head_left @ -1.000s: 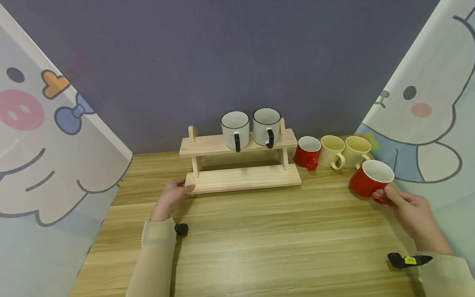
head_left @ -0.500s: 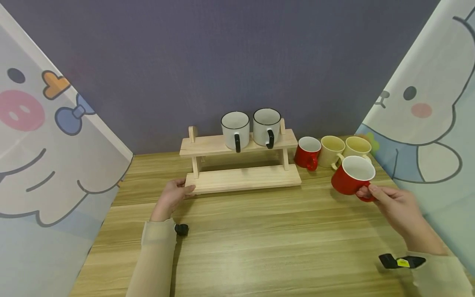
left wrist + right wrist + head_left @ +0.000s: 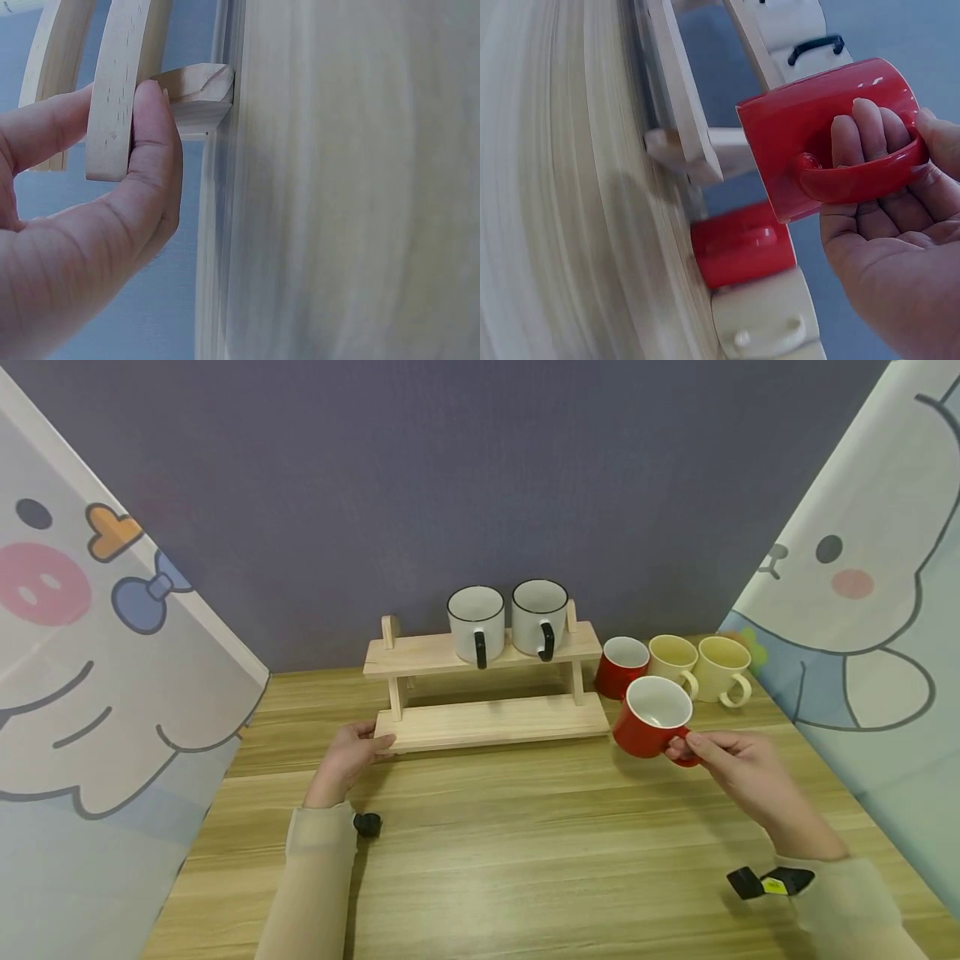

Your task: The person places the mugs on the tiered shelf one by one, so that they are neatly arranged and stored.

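My right hand (image 3: 738, 777) grips the handle of a red mug (image 3: 643, 732) with a white inside. The right wrist view shows fingers passed through the handle, with the mug (image 3: 780, 150) lifted off the table. At the left end of a two-tier wooden rack (image 3: 487, 723), my left hand (image 3: 349, 760) pinches the lower shelf's edge; in the left wrist view thumb and fingers lie on either side of that board (image 3: 112, 112). Two white mugs with black rims and handles, the left one (image 3: 477, 622) and the right one (image 3: 538, 618), stand on the upper shelf.
Right of the rack, a second red mug (image 3: 617, 670) stands on the wooden table (image 3: 510, 852), partly hidden by the held one. Beside it are two yellow mugs, one nearer (image 3: 667, 662) and one at the right (image 3: 716, 670). A dark wall (image 3: 480, 477) rises behind.
My right hand has carried the red mug leftward from the table's right side, to in front of the other red mug near the rack. The left hand has stayed on the rack.
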